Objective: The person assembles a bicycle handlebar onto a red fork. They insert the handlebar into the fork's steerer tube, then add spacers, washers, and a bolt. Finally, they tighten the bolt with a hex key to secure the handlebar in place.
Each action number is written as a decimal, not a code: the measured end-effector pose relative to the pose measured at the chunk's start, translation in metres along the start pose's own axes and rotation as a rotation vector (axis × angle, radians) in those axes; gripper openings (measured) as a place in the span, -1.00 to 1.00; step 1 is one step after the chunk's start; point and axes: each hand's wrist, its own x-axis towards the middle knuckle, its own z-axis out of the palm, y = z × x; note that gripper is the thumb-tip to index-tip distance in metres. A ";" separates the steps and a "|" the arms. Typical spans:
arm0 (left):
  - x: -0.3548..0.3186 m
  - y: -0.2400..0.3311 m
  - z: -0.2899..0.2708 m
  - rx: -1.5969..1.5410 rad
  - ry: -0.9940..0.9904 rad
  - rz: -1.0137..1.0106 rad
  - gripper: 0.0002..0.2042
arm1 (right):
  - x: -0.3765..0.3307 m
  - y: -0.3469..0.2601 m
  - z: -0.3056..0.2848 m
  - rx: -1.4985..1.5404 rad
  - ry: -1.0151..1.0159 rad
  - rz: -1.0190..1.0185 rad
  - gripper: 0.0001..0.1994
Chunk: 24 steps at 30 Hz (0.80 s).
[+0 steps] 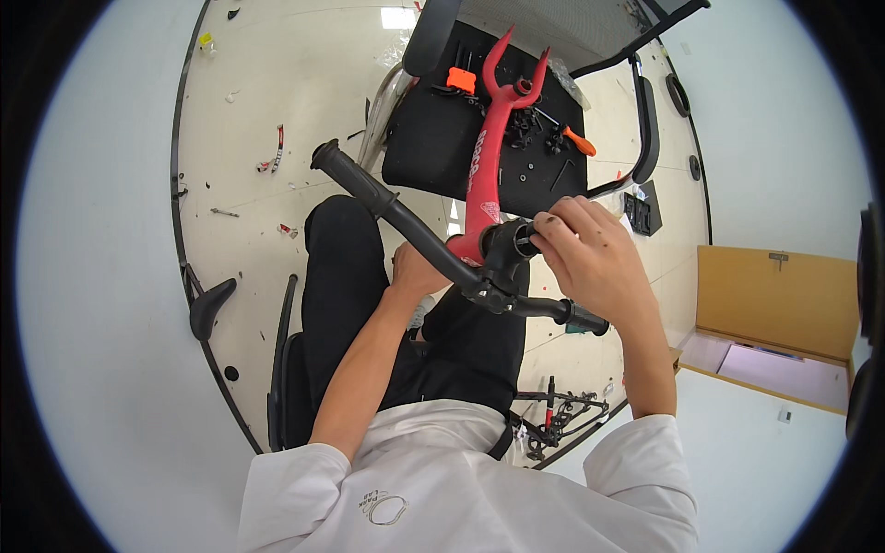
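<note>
A red bike frame (489, 157) with a two-pronged far end lies from the chair seat toward my lap. At its near end is a black stem (503, 249), clamped to a black handlebar (419, 230) that slants across my thighs. My right hand (590, 253) is closed in a pinch at the stem's open round end. What its fingertips hold there is small, dark and mostly covered. My left hand (417, 270) is against the near end of the red frame, behind the handlebar. Its fingers are hidden by the frame and bar.
On the black chair seat (429, 152) lie an orange-handled screwdriver (579, 140), an orange tool piece (461, 81), a hex key (560, 175) and small black parts. A saddle (212, 309), scraps and another bike frame (550, 410) lie on the floor. A tool case (638, 212) stands right of the chair.
</note>
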 end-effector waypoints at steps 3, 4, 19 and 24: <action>-0.001 0.001 -0.002 -0.037 0.001 0.000 -0.62 | 0.002 0.001 0.003 -0.046 -0.021 -0.050 -0.78; -0.001 0.002 -0.003 -0.058 0.004 0.002 -0.61 | 0.002 0.001 0.004 -0.044 -0.017 -0.065 -0.77; 0.001 -0.005 0.003 -0.045 0.012 0.020 -0.63 | -0.001 0.003 -0.007 -0.009 -0.142 -0.035 -0.78; 0.000 0.001 0.000 -0.056 0.009 0.023 -0.62 | -0.003 0.007 -0.017 0.066 -0.178 0.030 -0.81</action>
